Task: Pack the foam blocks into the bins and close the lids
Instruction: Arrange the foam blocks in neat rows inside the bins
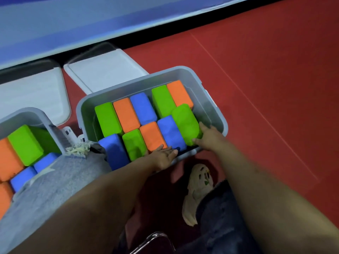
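R hand (208, 136) grips green block (186, 123), L hand (165, 154) flat, bin (214, 107)

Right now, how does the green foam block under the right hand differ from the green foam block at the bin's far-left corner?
The green foam block under the right hand sits tilted and proud of its neighbours, gripped by the right hand; the far-left green foam block lies seated level in its row, untouched. Both share the grey plastic bin.

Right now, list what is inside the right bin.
The right bin holds foam blocks standing on end in two rows: green, orange and blue. The right hand grips a tilted green block; the left hand rests on the near row. The bin's floor is covered.
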`<action>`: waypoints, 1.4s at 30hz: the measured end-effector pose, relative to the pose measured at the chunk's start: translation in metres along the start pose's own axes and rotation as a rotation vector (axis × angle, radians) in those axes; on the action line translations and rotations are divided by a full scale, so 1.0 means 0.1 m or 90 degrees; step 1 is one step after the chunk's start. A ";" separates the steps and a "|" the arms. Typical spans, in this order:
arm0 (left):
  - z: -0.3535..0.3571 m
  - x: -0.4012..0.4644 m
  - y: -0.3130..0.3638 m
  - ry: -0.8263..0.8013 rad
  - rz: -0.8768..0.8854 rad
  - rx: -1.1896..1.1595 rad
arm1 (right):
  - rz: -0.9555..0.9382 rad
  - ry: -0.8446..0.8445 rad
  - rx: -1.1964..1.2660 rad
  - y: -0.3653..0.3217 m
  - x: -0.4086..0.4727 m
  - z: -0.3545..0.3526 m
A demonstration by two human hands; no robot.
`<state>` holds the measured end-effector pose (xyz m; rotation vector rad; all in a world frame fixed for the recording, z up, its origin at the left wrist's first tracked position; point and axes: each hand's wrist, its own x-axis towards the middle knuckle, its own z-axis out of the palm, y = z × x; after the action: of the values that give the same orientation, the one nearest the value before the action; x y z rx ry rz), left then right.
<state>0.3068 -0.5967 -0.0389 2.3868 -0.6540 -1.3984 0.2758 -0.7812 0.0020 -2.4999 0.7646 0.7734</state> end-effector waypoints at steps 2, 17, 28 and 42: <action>0.00 0.04 0.01 0.007 -0.023 -0.046 | -0.011 0.019 0.011 -0.04 0.04 0.06; -0.32 0.34 -0.22 0.025 -0.077 -0.566 | -0.013 0.132 0.022 -0.14 0.26 0.15; -0.50 0.48 -0.59 0.159 -0.200 -0.849 | -0.011 -0.019 0.045 -0.06 0.52 0.35; -0.67 0.35 -0.71 0.167 -0.199 -0.846 | 0.066 -0.072 -0.017 -0.05 0.82 0.47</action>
<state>0.3970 -0.5527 -0.0654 1.4913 0.6094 -1.0136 0.3175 -0.7837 -0.0828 -2.4316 0.8538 0.9589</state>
